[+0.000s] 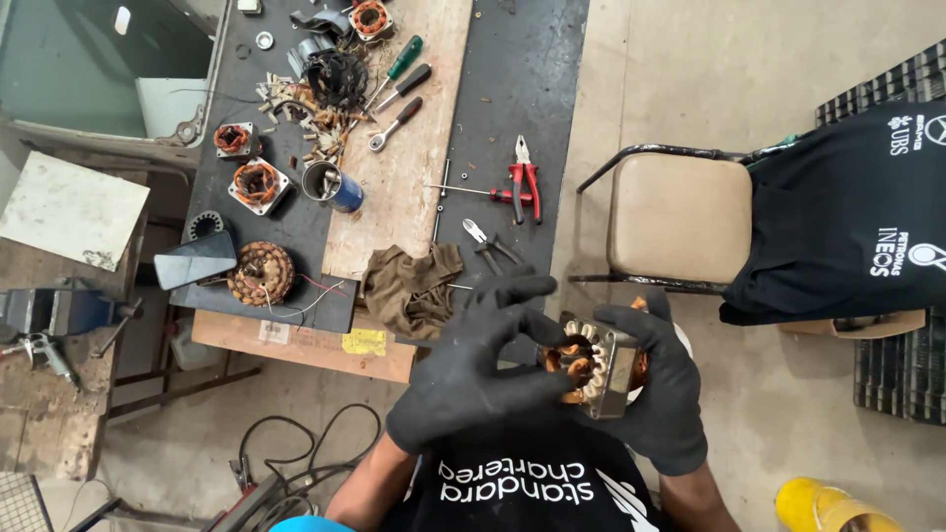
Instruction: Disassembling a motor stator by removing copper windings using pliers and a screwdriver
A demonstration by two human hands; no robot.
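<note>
The person stands at the near end of the bench (pixel 394 187), both hands in black gloves, working a small motor stator (pixel 594 365) held just off the bench's near right corner, above the concrete floor (pixel 788 394). The right hand (pixel 658 389) cradles the stator from beside and beneath, its fingers (pixel 631 320) curled around the square metal frame and gripping it. The left hand (pixel 473 369) hovers against the stator's open face, fingers (pixel 517 288) spread wide, with the thumb and a fingertip pressing at the copper windings inside the ring.

Just beyond the stator, on the bench's near edge, lies a crumpled brown rag (pixel 412 284). Past the rag sit small dark pliers (pixel 488 241), and farther up the bench, red-handled pliers (pixel 524 182). Toward the far end lie a green-handled screwdriver (pixel 399 64), a black-handled one, and a ratchet. To the left of the rag, a large copper-wound coil (pixel 261 273) rests on the dark part of the bench, with two more square stators (pixel 258 184) and a metal can (pixel 330 185) beyond it. To the right of the bench stands a tan-seated chair (pixel 678 217), a dark garment (pixel 847 217) draped over it.
</note>
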